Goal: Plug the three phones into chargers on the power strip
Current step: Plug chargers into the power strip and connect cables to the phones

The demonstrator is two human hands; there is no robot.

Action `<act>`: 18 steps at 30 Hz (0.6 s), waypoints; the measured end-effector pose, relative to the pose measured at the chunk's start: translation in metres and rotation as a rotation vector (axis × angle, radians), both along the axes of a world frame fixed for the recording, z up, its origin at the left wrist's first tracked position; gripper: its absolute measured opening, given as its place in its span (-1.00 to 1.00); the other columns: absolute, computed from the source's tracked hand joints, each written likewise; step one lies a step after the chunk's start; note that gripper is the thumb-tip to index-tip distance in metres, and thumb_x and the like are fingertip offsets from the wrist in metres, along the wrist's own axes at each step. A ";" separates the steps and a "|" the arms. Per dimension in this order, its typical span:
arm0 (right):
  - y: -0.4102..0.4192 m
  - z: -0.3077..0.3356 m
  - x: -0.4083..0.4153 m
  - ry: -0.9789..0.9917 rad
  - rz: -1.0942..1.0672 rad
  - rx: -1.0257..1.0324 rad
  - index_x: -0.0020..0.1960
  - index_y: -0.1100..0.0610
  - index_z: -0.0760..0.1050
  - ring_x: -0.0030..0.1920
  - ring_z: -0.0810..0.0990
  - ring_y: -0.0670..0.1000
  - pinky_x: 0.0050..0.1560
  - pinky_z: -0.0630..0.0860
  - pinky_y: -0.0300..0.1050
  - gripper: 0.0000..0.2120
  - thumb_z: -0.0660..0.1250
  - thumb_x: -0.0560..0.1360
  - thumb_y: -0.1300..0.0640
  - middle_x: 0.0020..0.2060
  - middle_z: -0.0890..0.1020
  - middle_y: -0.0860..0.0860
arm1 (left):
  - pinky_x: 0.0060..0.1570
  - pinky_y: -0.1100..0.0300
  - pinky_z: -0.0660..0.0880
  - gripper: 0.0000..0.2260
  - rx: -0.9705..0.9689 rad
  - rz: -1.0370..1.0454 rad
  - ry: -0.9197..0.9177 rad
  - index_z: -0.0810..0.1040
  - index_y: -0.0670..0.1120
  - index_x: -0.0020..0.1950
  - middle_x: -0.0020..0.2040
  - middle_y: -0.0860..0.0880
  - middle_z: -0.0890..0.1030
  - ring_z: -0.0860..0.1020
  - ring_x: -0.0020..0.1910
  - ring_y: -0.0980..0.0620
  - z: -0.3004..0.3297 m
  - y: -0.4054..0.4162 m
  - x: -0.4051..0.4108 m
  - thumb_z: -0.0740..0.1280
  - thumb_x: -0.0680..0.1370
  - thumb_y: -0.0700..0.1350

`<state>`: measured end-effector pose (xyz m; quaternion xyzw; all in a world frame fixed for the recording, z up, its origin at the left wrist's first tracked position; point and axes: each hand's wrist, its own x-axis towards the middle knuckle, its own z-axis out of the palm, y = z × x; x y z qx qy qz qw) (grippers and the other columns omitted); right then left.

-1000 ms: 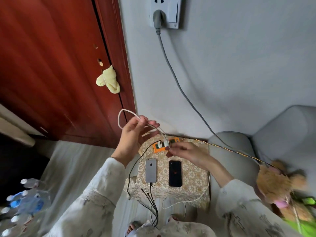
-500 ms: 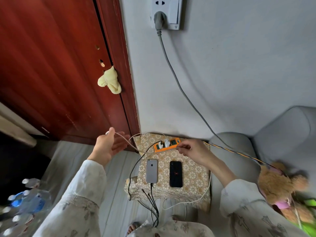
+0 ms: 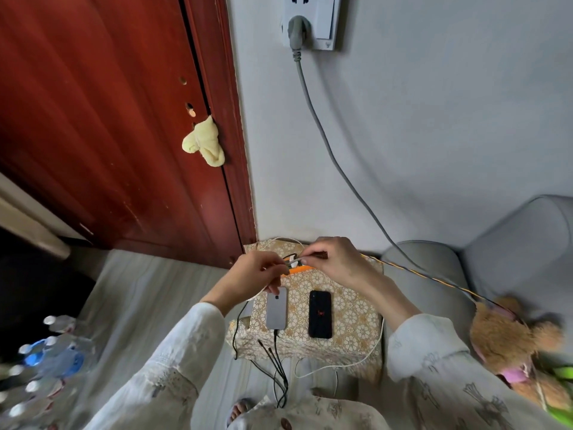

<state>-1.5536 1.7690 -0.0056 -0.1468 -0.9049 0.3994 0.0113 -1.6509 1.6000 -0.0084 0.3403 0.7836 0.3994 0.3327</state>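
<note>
— White cable (image 3: 293, 260), where is it?
— Pinched between both hands above the orange power strip (image 3: 300, 269); left hand (image 3: 255, 274) and right hand (image 3: 336, 259) curl around it.
— Phones?
— Silver phone (image 3: 276, 311), black-wired, beside the black phone (image 3: 320, 314) on the patterned stool (image 3: 353, 308).

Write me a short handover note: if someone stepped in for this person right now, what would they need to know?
Left hand and right hand both pinch a white cable just above the orange power strip.
Silver phone lies face down on the patterned stool, a black cable at its near end.
Black phone lies beside it, nothing plugged in.
Only two phones are visible.
Left: connect the white cable, charge the black phone, find the third.
</note>
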 end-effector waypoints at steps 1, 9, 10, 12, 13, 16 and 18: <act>0.003 0.000 0.002 -0.024 0.003 0.009 0.01 0.08 0.62 -0.22 0.49 -0.31 -0.26 0.36 -0.46 -0.84 0.38 0.44 0.12 -0.10 0.65 -0.07 | -0.35 0.36 0.51 -0.79 0.009 0.032 -0.005 0.55 0.03 -0.28 -0.43 0.03 0.59 0.60 -0.45 0.14 -0.001 -0.002 -0.002 0.29 0.53 -0.19; 0.015 0.010 0.012 -0.004 -0.115 -0.261 -0.12 -0.01 0.60 -0.47 0.46 -0.35 -0.46 0.31 -0.52 -0.93 0.37 0.44 0.13 -0.39 0.58 -0.19 | -0.25 0.30 0.55 -0.91 -0.001 0.066 -0.151 0.56 -0.05 -0.12 -0.33 -0.03 0.62 0.59 -0.39 0.13 -0.013 -0.011 -0.009 0.28 0.53 -0.19; 0.013 0.008 0.011 -0.012 -0.109 -0.292 -0.12 0.00 0.61 -0.47 0.46 -0.38 -0.46 0.30 -0.54 -0.94 0.38 0.43 0.13 -0.43 0.58 -0.23 | -0.31 0.34 0.52 -0.92 0.026 0.052 -0.204 0.56 -0.04 -0.10 -0.34 -0.01 0.62 0.58 -0.40 0.15 -0.014 -0.008 -0.006 0.29 0.53 -0.19; 0.008 0.002 0.009 -0.040 -0.084 -0.325 -0.09 0.00 0.62 -0.39 0.48 -0.44 -0.40 0.31 -0.55 -0.92 0.39 0.43 0.11 -0.42 0.58 -0.36 | -0.38 0.36 0.48 -0.95 0.096 0.053 -0.268 0.57 -0.05 -0.08 -0.41 0.05 0.60 0.55 -0.44 0.16 -0.015 0.000 0.001 0.32 0.51 -0.17; 0.005 -0.002 0.008 -0.051 -0.082 -0.337 -0.08 -0.03 0.62 -0.31 0.47 -0.49 -0.32 0.30 -0.55 -0.91 0.39 0.42 0.09 -0.37 0.57 -0.40 | -0.40 0.36 0.46 -0.95 0.117 0.070 -0.267 0.59 -0.07 -0.10 -0.46 0.08 0.58 0.52 -0.46 0.17 -0.017 0.005 0.003 0.33 0.50 -0.15; 0.005 -0.020 0.010 -0.055 -0.144 -0.399 0.05 -0.03 0.58 -0.18 0.46 -0.51 -0.18 0.33 -0.51 -0.79 0.39 0.42 0.05 -0.16 0.55 -0.35 | -0.46 0.37 0.41 -0.88 0.102 0.179 -0.238 0.59 -0.06 -0.19 -0.54 0.11 0.52 0.43 -0.52 0.20 -0.032 0.017 0.006 0.30 0.52 -0.16; 0.010 -0.040 0.017 -0.061 -0.240 -0.489 0.15 0.04 0.53 -0.13 0.54 -0.37 -0.12 0.41 -0.49 -0.72 0.36 0.45 0.06 -0.12 0.58 -0.22 | -0.46 0.37 0.43 -0.86 0.048 0.259 -0.281 0.58 -0.10 -0.14 -0.48 0.10 0.59 0.46 -0.54 0.20 -0.054 0.017 0.007 0.25 0.54 -0.23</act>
